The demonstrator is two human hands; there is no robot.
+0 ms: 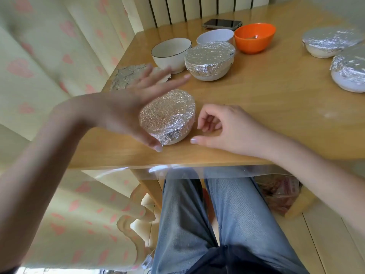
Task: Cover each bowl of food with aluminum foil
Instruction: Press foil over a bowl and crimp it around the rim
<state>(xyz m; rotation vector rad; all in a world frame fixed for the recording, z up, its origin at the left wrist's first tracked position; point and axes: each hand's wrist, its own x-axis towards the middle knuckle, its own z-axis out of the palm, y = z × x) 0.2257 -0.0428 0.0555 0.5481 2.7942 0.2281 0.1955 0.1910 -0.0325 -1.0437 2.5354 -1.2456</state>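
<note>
A small white bowl wrapped in foil (169, 113) sits near the table's front edge. My left hand (134, 107), blurred, is spread with straight fingers at the bowl's left side, its thumb tip down by the foil's lower edge. My right hand (221, 129) rests on the table just right of the bowl, fingers loosely curled, holding nothing. Behind stand a second foil-covered bowl (209, 60), an uncovered white bowl with a dark rim (169, 54), another uncovered white bowl (215, 35) and an orange bowl (254, 37). A crumpled foil sheet (128, 75) lies at the left edge.
Two more foil-covered bowls (329, 41) (349, 72) stand at the far right. A dark phone (222, 23) lies at the back of the wooden table (266, 107). A heart-patterned curtain (39, 66) hangs on the left. My legs in jeans are under the table.
</note>
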